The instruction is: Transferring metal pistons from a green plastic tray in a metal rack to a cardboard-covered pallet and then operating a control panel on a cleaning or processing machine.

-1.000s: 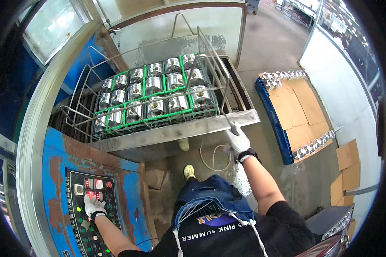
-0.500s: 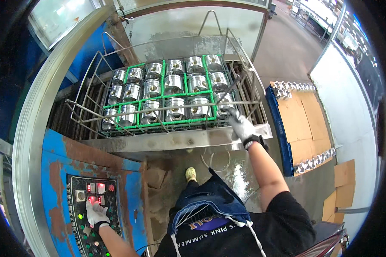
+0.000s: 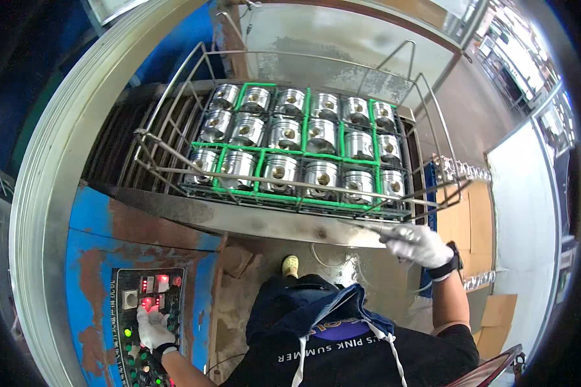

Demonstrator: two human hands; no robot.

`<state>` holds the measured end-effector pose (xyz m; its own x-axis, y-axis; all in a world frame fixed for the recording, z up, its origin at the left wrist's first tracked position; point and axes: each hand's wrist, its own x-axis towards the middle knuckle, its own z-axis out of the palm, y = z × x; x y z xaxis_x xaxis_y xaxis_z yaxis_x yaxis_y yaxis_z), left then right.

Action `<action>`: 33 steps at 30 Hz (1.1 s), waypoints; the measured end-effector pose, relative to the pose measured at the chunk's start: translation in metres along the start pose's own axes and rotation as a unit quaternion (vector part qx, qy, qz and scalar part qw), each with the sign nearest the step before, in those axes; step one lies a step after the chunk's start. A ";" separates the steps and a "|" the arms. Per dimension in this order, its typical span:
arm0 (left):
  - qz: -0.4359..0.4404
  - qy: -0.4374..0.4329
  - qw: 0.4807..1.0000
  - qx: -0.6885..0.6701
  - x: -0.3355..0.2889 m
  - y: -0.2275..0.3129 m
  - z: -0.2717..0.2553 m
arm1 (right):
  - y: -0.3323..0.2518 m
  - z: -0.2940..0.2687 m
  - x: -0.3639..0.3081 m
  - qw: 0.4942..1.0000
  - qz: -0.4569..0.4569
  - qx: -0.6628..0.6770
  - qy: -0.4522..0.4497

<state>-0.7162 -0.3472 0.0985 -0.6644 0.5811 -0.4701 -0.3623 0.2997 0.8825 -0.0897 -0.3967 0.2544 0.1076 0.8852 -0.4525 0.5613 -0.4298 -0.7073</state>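
My left hand (image 3: 153, 330), in a white glove, is at the control panel (image 3: 124, 284). Its fingertips touch the red-lit buttons (image 3: 148, 303), and it holds nothing. Gloved too, my right hand (image 3: 419, 245) is closed round a thin dark rod (image 3: 368, 225) that points left. It hovers just off the front right of the wire basket (image 3: 271, 200). Several shiny metal pistons (image 3: 281, 173) stand in rows inside the basket, parted by green-coated dividers (image 3: 290, 153). The rod's far end lies near the metal front ledge (image 3: 271, 226).
The basket stands on dark slatted rails (image 3: 119, 155) behind the ledge. A blue, rusty cabinet (image 3: 87, 258) carries the panel. At the right, cardboard (image 3: 478, 216) bears more pistons (image 3: 478, 173) along its ends. A pale metal post (image 3: 35, 213) curves up the left; a white partition (image 3: 523, 200) stands right.
My right hand has drawn back from the basket's front right corner, and the rod has swung from pointing up to pointing left. The basket sits farther right; the view has also shifted. My left hand stays at the panel.
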 end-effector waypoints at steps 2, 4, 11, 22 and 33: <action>-0.009 0.022 1.000 -0.003 0.003 0.000 0.001 | -0.061 -0.010 0.024 0.986 -0.029 0.159 -0.030; -0.014 0.038 0.999 -0.012 0.008 0.002 0.001 | -0.104 -0.012 0.077 0.990 -0.064 -0.065 0.104; -0.007 0.072 0.996 -0.044 0.003 0.010 0.016 | -0.178 0.052 0.244 0.979 -0.064 -0.136 -0.136; -0.013 0.063 0.996 -0.064 0.033 0.009 0.006 | -0.239 0.133 0.390 0.986 -0.042 -0.132 -0.089; -0.006 0.097 0.994 -0.057 0.046 0.029 0.021 | -0.207 0.082 0.390 0.978 0.108 0.050 -0.172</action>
<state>-0.7439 -0.2961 0.1028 -0.7690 0.4177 -0.4839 -0.4356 0.2116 0.8749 -0.2313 0.0230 0.1801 -0.0779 0.6667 -0.7413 0.4710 -0.6307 -0.6167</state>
